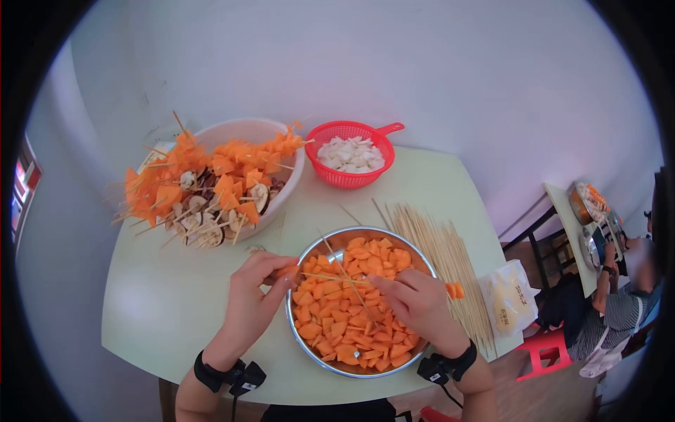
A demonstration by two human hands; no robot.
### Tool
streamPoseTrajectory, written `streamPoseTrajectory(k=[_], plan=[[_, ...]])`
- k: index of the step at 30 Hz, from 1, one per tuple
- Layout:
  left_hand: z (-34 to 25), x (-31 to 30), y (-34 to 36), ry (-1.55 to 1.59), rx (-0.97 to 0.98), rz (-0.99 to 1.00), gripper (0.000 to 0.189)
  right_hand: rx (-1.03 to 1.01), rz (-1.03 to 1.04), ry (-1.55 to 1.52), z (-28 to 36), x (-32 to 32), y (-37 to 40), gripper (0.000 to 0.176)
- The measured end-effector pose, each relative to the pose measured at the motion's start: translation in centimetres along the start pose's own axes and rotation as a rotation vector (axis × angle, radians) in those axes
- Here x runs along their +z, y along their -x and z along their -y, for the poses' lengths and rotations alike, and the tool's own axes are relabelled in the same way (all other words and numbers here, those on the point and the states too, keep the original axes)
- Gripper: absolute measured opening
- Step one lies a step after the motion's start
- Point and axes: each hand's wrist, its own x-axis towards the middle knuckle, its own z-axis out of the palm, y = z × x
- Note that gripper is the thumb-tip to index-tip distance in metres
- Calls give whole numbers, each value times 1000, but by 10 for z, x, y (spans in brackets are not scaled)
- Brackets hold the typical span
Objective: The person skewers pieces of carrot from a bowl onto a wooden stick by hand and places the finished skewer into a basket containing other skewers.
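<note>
My left hand [254, 290] pinches an orange carrot piece [287, 270] at one end of a thin bamboo skewer [327, 278]. The skewer runs level across to my right hand [415, 301], whose fingers are closed around it. Past that hand, orange carrot slices [455, 290] show in line with the skewer; the hand hides whether they are on it. Both hands are over a round metal bowl [424, 259] full of cut carrot pieces [351, 334]. A second skewer [336, 261] lies slantwise in the bowl.
Many bare skewers [450, 260] lie right of the bowl, near a white-and-yellow packet [509, 298]. Behind are a red strainer [344, 181] of white pieces and a white tub [292, 186] heaped with skewered vegetables. Another person [612, 316] sits at a table far right.
</note>
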Motion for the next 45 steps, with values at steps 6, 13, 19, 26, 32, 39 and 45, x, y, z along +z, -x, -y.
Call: streamPoseTrajectory(k=[6,13,19,26,32,39,45], plan=[[-4,8,2,24,-47,36,27,-4,2,7,2,-2,1,33],[-5,10,6,-194,44,-2,25,-20,11,5,3,-2,2,34],[-4,17,11,-289,108,-57,17,-85,22,73,10,3,4,32],[-1,-7,-2,-56,-35,-6,10,41,86,79,2,-9,3,28],[-5,-13,-6,-345,19,61,17,66,127,35,-4,-12,1,26],[7,-13,-4,-272,-82,232,29,21,145,-8,-2,-10,2,30],[-2,-13,-7,297,-192,198,25,16,42,-39,3,-14,1,30]])
